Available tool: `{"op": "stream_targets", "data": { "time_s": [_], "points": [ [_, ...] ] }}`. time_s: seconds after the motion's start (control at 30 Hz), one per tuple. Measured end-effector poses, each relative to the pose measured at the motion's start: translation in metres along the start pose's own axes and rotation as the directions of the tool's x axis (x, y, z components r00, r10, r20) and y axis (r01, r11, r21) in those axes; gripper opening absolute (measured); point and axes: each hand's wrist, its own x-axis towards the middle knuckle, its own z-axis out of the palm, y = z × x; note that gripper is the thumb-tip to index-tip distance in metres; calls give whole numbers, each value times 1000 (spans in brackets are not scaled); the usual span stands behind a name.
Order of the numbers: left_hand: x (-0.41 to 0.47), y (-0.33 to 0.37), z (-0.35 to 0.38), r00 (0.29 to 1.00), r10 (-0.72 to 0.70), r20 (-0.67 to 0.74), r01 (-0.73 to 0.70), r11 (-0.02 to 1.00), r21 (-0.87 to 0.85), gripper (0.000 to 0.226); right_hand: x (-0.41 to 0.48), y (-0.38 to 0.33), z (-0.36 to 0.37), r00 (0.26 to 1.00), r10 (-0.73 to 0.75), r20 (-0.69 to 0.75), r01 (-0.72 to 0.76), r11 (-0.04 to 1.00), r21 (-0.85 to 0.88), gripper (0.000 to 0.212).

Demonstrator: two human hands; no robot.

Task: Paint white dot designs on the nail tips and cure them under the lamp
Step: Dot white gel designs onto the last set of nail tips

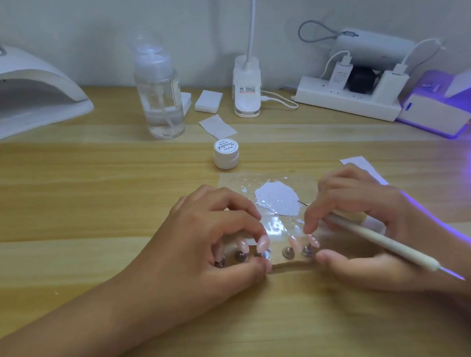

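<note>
Several pink nail tips [295,243] stand on metal pegs along a clear holder strip [292,263] on the wooden table. My left hand [212,238] grips the strip's left end, fingers curled over the tips there. My right hand [363,216] holds a white dotting pen [378,240] and pinches the strip's right end, where one tip [314,240] bears white dots. The pen's needle end lies by a patch of white gel [279,200] on a clear palette sheet [234,181]. A small white gel jar [226,155] stands behind, lid on.
A large white curing lamp [24,88] sits at far left. A small lamp [442,110] at the right glows violet. A clear pump bottle [160,93], white sponge blocks [208,100], a clip desk lamp [246,94], a power strip [347,99] and paper slips line the back.
</note>
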Motion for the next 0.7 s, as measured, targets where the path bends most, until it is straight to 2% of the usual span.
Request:
{"op": "stream_targets", "data": {
  "time_s": [0.1,0.2,0.33,0.47,0.6,0.7],
  "points": [
    [0,0,0,1000,3,-2,-3,1000,3,20,0,1,-2,1000,21,-9,-21,999,-26,24],
    [0,0,0,1000,7,-6,-7,1000,19,20,3,-6,7,999,15,-52,-18,998,-62,21],
    [0,1,1,1000,13,-15,-12,999,31,20,6,-11,16,990,-28,-141,3,985,-171,10],
    [0,1,1,1000,19,-21,-19,1000,24,19,6,-17,14,981,-120,-150,77,961,-264,11],
    [-1,3,0,999,28,-38,-28,1000,11,25,7,-21,13,960,-161,-228,100,962,-255,7],
    [-1,7,-3,994,71,-86,-82,989,-126,34,9,-26,14,956,-113,-269,71,984,-162,11]
  ]
}}
